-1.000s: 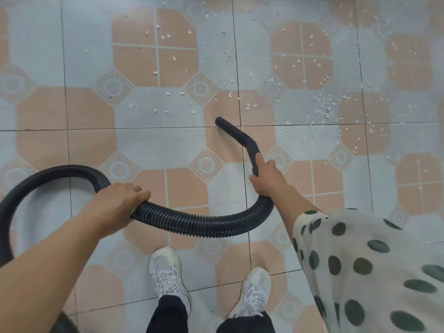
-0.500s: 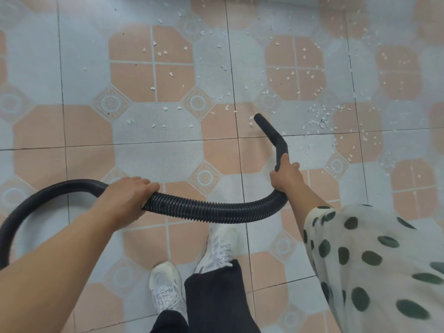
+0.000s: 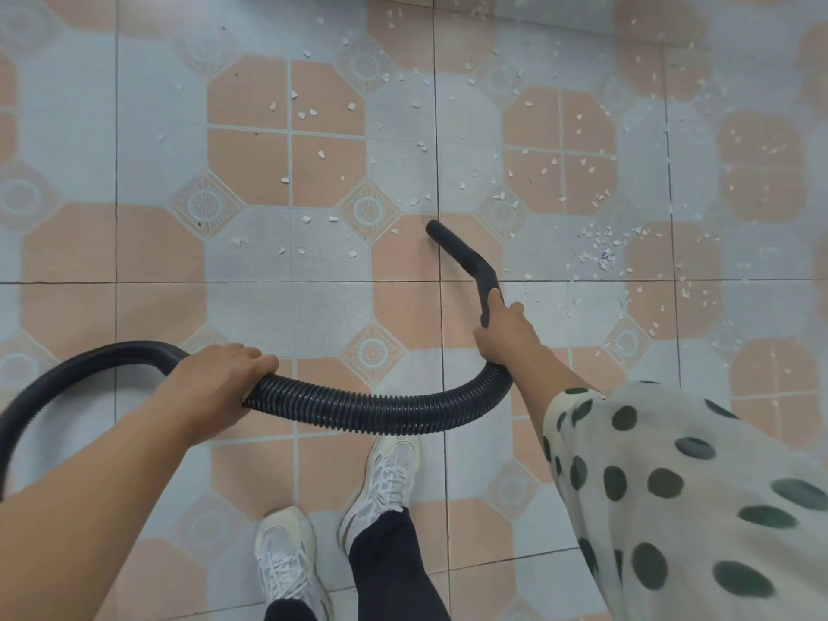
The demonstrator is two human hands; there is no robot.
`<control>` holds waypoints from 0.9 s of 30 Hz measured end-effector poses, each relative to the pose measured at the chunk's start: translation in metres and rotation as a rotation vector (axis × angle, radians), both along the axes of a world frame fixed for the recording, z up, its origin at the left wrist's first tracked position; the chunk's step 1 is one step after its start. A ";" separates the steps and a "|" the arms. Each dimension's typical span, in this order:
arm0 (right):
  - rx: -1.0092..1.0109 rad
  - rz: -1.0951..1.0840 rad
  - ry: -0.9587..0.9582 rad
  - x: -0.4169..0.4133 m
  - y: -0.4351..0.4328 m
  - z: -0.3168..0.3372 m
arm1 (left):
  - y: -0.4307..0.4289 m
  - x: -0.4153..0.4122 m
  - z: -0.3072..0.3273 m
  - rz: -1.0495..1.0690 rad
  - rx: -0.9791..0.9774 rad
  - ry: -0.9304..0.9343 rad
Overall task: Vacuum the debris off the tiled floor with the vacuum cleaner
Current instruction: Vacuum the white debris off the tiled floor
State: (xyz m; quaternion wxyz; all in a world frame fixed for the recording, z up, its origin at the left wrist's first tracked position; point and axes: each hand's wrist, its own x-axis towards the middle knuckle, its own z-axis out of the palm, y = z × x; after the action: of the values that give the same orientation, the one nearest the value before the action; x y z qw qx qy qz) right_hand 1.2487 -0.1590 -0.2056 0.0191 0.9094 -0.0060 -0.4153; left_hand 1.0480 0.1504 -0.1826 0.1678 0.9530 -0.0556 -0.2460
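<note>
The left hand is curled around the ribbed black hose; the right hand grips the bent nozzle, its tip low over the tiled floor; little white bits lie scattered just beyond it.

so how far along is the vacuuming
Early on, it seems. The tiled floor near the shoes looks bare. The right hand grips the nozzle, the left hand the hose, tip at the edge of the mess. White scraps ahead and a dense patch to the right are left.
</note>
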 end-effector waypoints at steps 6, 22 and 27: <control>-0.004 0.050 -0.034 0.030 0.015 -0.004 | -0.001 0.005 -0.003 0.060 -0.012 0.002; -0.022 0.046 -0.072 0.058 0.018 -0.012 | -0.002 0.023 -0.015 0.103 0.026 -0.025; 0.015 0.161 -0.016 0.036 0.018 -0.003 | -0.004 0.003 -0.010 0.048 -0.001 -0.001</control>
State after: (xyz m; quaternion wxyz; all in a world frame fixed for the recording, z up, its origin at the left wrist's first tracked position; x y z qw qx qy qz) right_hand 1.2844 -0.1410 -0.2088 0.0455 0.9104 0.0700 -0.4053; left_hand 1.0513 0.1465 -0.1930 0.1742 0.9541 -0.0330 -0.2415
